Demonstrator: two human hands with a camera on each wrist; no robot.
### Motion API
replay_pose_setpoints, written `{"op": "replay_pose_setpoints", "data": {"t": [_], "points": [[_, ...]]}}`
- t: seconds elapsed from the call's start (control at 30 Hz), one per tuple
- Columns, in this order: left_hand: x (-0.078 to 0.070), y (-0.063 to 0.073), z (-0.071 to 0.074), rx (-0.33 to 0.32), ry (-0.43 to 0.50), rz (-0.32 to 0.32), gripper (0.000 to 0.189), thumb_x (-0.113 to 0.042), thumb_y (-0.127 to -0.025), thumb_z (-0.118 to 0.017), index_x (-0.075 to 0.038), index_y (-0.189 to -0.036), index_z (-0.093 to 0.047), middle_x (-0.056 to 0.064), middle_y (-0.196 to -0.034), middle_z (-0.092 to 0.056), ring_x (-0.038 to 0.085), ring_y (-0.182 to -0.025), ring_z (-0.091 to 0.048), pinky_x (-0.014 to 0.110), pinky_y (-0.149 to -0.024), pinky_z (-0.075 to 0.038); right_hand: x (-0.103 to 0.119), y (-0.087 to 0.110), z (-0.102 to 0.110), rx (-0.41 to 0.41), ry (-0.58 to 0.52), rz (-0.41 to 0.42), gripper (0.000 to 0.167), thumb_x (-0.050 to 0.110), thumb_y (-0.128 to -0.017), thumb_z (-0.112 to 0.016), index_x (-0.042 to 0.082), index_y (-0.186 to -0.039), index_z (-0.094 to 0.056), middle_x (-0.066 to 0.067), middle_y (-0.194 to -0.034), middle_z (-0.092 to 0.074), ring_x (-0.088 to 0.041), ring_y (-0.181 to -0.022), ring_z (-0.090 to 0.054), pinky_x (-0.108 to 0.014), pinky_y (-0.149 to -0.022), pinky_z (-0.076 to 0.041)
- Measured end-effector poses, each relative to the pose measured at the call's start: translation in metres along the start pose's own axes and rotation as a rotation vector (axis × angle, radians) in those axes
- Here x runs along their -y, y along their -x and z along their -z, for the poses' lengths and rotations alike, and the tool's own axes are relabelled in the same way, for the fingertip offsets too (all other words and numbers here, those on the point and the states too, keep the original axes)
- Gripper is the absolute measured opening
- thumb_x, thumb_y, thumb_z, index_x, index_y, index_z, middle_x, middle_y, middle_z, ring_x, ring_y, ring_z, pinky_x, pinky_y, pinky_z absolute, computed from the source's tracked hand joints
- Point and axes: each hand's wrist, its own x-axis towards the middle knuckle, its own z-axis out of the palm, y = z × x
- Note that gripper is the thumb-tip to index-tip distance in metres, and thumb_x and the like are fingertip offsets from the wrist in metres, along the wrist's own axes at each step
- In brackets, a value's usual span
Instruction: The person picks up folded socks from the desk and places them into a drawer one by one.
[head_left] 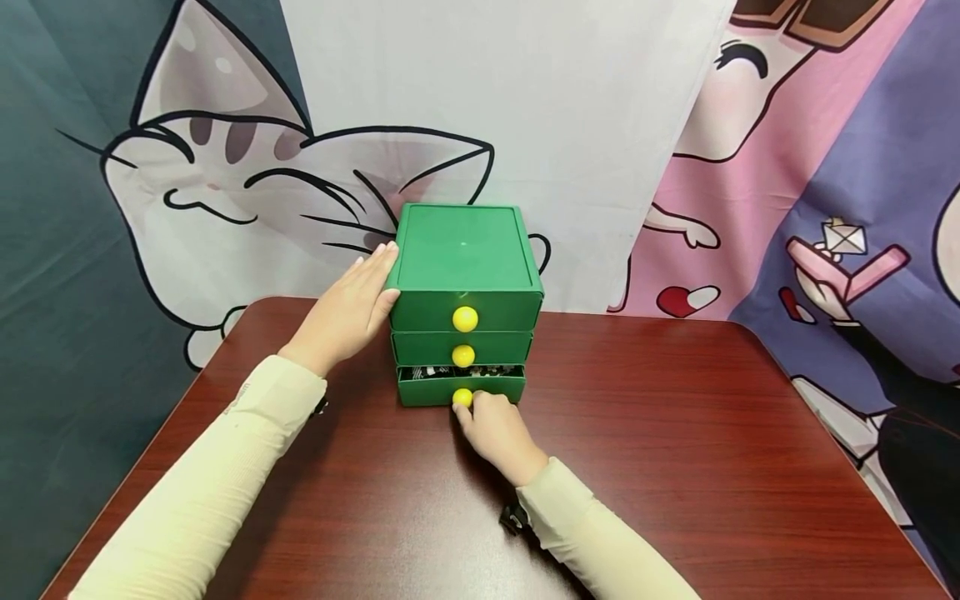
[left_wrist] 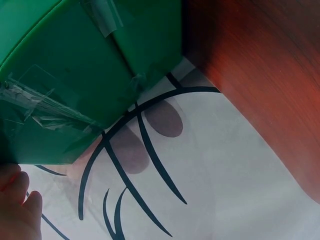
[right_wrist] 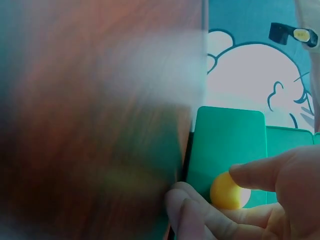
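A green three-drawer box (head_left: 459, 250) stands at the back of the table, a round yellow knob on each drawer. Its bottom drawer (head_left: 427, 392) is pulled out a little, and dark and silvery contents show inside; I cannot tell what they are. My right hand (head_left: 498, 433) pinches the bottom drawer's yellow knob (right_wrist: 227, 192) between thumb and fingers. Against the upper left side of the box rests my left hand (head_left: 348, 308), its fingers extended. In the left wrist view, clear tape (left_wrist: 50, 107) crosses the box's green side, and fingertips (left_wrist: 20, 192) touch its edge.
The box stands on a reddish-brown wooden table (head_left: 675, 433). Behind it hangs a cloth backdrop (head_left: 585, 150) with cartoon animals. A dark object (head_left: 918, 467) stands beyond the table's right edge.
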Motion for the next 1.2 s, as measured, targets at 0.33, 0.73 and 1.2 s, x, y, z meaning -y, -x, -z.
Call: {"op": "replay_pose_setpoints", "data": {"t": [0.33,0.73,1.2], "points": [[-0.001,0.0,0.0,0.0,-0.008,-0.007,0.057,-0.019,-0.109,-0.044,0.009,-0.156,-0.027,0.023,-0.161,-0.031,0.036,-0.151,-0.026,0.049,-0.126,-0.018,-0.002,-0.014,-0.003,-0.005,-0.023,-0.023,0.042,0.025,-0.102,-0.061,0.011,-0.064,-0.05,-0.001,-0.057,-0.043,-0.017,-0.052,-0.048,-0.034,-0.047,-0.045],[0.0,0.0,0.0,-0.007,0.004,-0.007,0.057,-0.018,-0.109,-0.045,0.009,-0.155,-0.027,0.024,-0.161,-0.032,0.037,-0.151,-0.027,0.049,-0.126,-0.018,-0.007,-0.021,-0.003,0.036,-0.099,-0.037,0.04,0.028,-0.103,-0.06,0.01,-0.068,-0.05,0.003,-0.059,-0.039,-0.015,-0.051,-0.042,-0.027,-0.048,-0.039],[0.009,0.017,-0.017,-0.05,0.16,0.052,0.058,-0.031,-0.112,-0.037,-0.001,-0.16,-0.026,0.018,-0.164,-0.029,0.034,-0.152,-0.025,0.049,-0.125,-0.02,-0.042,0.01,0.034,0.068,-0.155,0.149,0.013,0.015,-0.097,-0.066,0.007,-0.107,-0.068,0.001,-0.086,-0.07,-0.012,-0.077,-0.065,-0.033,-0.072,-0.056]]}}
